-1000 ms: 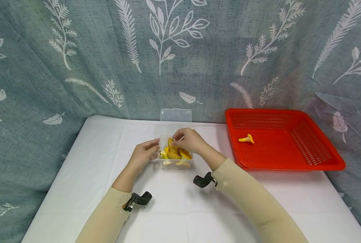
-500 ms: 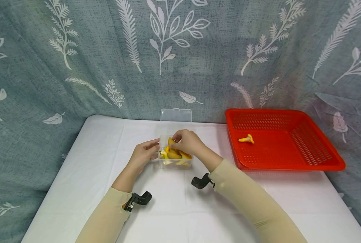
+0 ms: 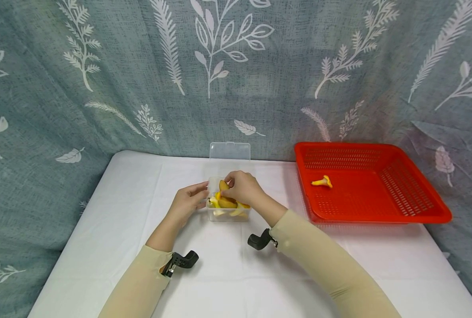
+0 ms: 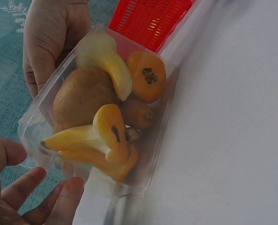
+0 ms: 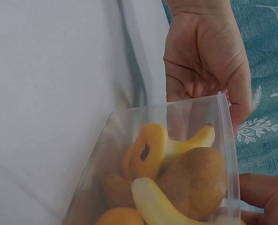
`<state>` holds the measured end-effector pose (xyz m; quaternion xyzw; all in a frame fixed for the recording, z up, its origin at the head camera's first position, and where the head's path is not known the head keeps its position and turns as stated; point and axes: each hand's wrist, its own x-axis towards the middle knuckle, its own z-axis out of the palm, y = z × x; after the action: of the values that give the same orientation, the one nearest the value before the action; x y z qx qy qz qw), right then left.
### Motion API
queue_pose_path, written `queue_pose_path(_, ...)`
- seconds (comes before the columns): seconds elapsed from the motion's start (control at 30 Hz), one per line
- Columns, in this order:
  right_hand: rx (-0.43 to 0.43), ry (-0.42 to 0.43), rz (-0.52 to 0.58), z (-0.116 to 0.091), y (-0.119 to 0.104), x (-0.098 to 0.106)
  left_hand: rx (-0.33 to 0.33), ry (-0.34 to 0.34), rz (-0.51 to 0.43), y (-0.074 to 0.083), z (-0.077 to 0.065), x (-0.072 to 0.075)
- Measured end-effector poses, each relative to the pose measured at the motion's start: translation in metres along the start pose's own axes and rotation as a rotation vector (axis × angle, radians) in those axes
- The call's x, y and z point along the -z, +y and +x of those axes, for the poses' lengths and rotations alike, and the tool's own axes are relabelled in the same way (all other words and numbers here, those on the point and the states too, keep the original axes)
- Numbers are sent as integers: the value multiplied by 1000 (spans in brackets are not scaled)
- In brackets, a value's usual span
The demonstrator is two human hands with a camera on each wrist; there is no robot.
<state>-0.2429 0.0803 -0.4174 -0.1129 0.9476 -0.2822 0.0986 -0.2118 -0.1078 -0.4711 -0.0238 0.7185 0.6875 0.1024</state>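
A clear plastic box [image 3: 216, 215] stands on the table, its lid [image 3: 229, 151] raised at the back. Several yellow chanterelle mushrooms [image 4: 113, 133] lie inside, around a larger rounded brown one [image 5: 195, 183]. My left hand [image 3: 187, 203] rests against the box's left side, its fingers relaxed and outside the wall. Over the box's right rear part, my right hand [image 3: 243, 187] pinches an upright yellow-brown mushroom [image 3: 223, 185] between thumb and fingers. That grip is partly hidden in both wrist views.
To the right, a red plastic basket [image 3: 379, 219] holds one small yellow mushroom [image 3: 322, 181]. White cloth [image 3: 220, 282] covers the table, and a grey-green leaf-patterned curtain [image 3: 140, 79] hangs close behind it.
My right hand has shifted slightly left and down over the box, still at the upright mushroom. My left hand, the box and the basket have stayed put.
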Motion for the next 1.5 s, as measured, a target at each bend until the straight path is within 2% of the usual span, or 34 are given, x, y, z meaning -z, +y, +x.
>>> queue_pose_path(0.3, -4, 18, 39, -3, -4, 0, 11, -7, -8, 0, 0, 1)
queue_pose_path(0.83, -22, -11, 129, -2, -2, 2, 12, 10, 7, 1, -2, 0)
queue_pose_path(0.97, -15, -39, 156, -2, -1, 4, 5, 3, 15, 2, -2, 0)
queue_pose_path(1.17, -13, -103, 263, -1, 0, 9, 6, -9, 16, 3, -3, 1)
queue_pose_path(1.5, -40, -187, 380, 2, 4, 14, -10, -22, 1, 3, -3, 1)
